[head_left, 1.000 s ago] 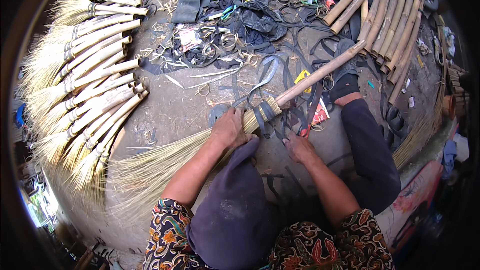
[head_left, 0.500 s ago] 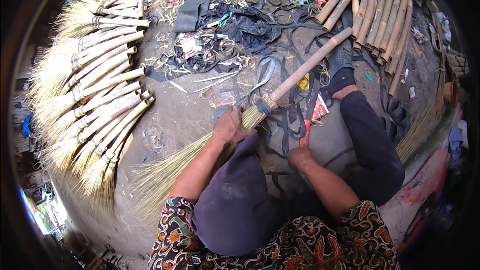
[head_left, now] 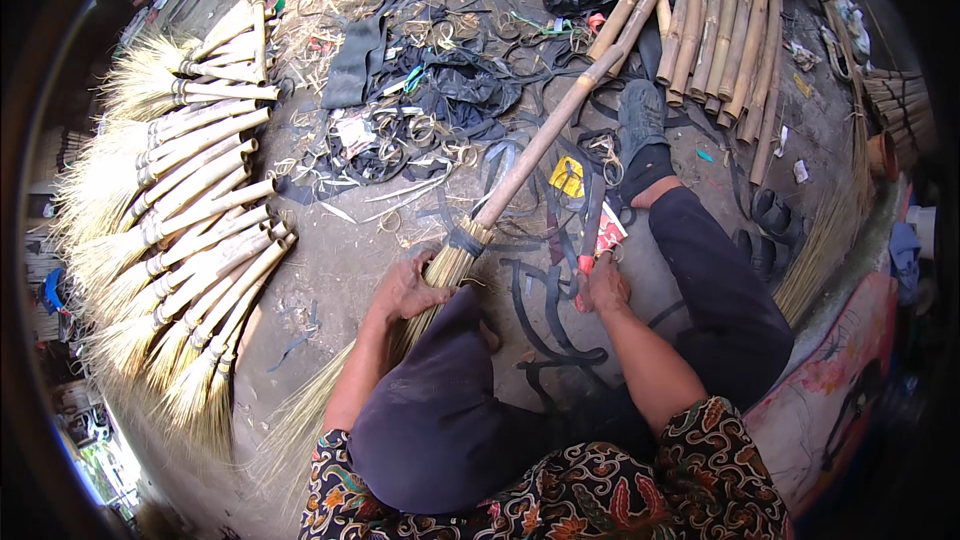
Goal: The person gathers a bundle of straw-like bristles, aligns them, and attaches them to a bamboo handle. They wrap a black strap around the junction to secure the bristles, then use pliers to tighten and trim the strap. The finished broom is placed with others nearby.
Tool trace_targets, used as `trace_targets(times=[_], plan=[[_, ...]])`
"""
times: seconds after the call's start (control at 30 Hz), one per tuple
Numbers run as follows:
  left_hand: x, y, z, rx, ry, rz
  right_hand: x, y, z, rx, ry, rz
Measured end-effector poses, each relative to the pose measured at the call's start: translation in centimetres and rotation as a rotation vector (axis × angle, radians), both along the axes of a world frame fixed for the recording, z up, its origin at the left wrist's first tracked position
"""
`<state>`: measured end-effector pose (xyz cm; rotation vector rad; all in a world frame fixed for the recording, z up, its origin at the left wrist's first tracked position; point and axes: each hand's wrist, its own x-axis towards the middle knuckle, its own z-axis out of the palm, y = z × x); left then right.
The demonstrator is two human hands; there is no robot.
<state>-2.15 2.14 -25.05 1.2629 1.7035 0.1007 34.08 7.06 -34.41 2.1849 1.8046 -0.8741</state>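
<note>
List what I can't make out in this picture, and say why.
All in the head view:
- Part of the broom's bristles: behind the left forearm and left knee.
- Fingers of the right hand: mostly behind its own back, leaving its hold on the red-handled tool unclear.
- Upper ends of several bamboo poles: cut off by the upper edge.
- Clutter by the left rim: too small and dark.

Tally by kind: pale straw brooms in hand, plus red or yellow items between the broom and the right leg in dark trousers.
Brown-poled pale straw broom: 1
Red-handled tool: 1
Red-and-white flat packet: 1
Yellow flat scrap: 1
Total: 4
</note>
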Motion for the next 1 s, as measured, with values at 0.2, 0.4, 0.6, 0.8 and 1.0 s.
trace_targets(times=[0.2, 0.4, 0.6, 0.8, 1.0], plan=[[1.7, 0.7, -2.1, 0.118, -0.013, -0.006, 0.1, -0.3, -4.2, -0.225, 0.227, -0.035], [3.2, -0.4, -3.3, 0.136, 0.29, -0.088, -1.0, -1.5, -1.8, -0.244, 0.697, -0.598], [3.5, -1.2, -4.4, 0.186, 0.401, -0.062, -1.9, 1.6, 4.6, 0.146, 0.371, 0.311], [3.5, -1.1, -5.9, 0.154, 0.424, -0.065, -4.3, 3.9, 7.0, -0.105, 0.662, -0.304], [3.4, -1.4, -7.1, 0.22, 0.389, -0.014, -4.6, 5.0, 7.4, -0.113, 0.161, 0.533]])
